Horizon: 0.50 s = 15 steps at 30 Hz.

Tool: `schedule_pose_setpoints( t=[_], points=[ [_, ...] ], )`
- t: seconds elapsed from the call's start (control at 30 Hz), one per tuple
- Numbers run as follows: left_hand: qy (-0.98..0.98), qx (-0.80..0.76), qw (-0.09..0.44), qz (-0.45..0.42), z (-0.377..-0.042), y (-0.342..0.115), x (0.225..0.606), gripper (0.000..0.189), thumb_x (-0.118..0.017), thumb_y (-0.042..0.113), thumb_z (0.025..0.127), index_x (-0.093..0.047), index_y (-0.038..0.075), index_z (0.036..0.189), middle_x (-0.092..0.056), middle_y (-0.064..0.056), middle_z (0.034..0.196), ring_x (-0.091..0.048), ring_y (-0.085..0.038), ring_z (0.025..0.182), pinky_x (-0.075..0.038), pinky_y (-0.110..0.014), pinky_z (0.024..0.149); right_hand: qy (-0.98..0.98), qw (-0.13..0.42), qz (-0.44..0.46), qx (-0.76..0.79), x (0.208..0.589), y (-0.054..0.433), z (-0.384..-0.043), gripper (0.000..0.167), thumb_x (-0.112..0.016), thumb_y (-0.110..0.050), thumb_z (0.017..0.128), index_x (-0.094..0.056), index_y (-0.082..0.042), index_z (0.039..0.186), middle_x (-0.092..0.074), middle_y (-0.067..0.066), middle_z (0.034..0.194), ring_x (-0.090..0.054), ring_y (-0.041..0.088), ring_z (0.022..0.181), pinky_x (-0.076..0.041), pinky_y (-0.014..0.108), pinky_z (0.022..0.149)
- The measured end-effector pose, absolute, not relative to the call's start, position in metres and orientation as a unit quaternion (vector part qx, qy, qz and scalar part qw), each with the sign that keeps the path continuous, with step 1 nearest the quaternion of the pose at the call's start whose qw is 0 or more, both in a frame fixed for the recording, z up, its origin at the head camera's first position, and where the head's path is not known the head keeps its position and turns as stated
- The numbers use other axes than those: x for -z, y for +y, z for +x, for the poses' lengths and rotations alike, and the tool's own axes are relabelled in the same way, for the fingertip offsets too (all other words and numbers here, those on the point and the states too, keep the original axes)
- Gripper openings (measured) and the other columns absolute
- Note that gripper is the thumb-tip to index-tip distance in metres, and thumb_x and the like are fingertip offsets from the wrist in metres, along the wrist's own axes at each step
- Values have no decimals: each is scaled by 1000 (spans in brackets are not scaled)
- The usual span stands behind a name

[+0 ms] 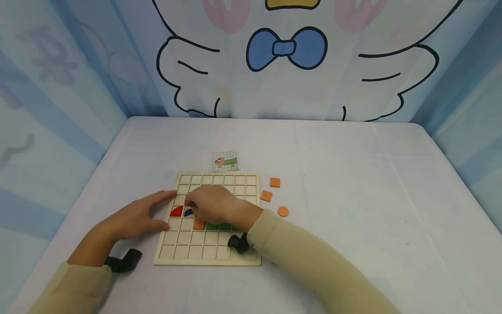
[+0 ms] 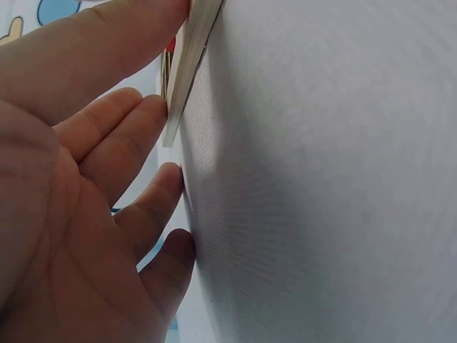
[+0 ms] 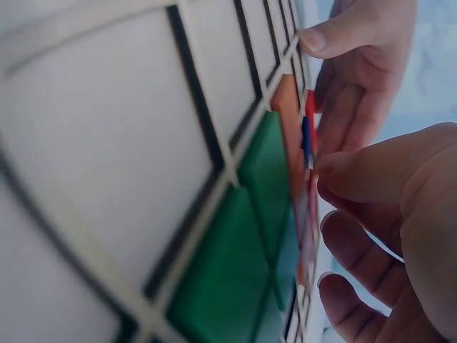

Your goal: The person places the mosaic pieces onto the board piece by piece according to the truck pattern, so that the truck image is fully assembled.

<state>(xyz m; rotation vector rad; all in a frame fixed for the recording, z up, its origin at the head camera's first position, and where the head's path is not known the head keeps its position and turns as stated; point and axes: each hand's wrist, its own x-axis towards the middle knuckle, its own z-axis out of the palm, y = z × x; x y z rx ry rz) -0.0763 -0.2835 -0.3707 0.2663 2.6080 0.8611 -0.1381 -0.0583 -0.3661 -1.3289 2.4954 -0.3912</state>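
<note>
A pale wooden grid board (image 1: 176,250) lies on the table. My left hand (image 1: 135,216) is at its left edge, thumb and fingertips right at the rim, fingers fairly straight. Over the board's middle-left squares bends my right hand (image 1: 213,204), its thumb tip (image 3: 332,166) down at the tiles beside a blue curved tile (image 1: 188,212). Whether it pinches a tile I cannot tell. Left of the blue tile sits a red quarter-round tile (image 1: 177,211). An orange tile (image 1: 198,223) and a row of green tiles (image 3: 268,161) fill squares below, partly hidden by the right hand.
Two orange square tiles (image 1: 275,182) and an orange round tile (image 1: 283,211) lie on the table right of the board. Behind it is a small picture card (image 1: 225,161) with a coloured grid pattern. Patterned curtains (image 1: 286,91) stand around the white table (image 1: 353,196).
</note>
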Motion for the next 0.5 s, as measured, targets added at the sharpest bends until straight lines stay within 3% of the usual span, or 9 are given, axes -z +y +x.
schedule_pose_setpoints(
  t=[0.5],
  points=[
    [931,-293,207,63,-78,-278,370,94,-84,34,80,-34,13,156,-26,-24,159,-22,-49,143,-25,-66,107,871,122,-445,167,348,-4,-140,30,-61,-20,100,-67,-17,130,-66,-4,127,-58,16,119,-45,33,97]
  ],
)
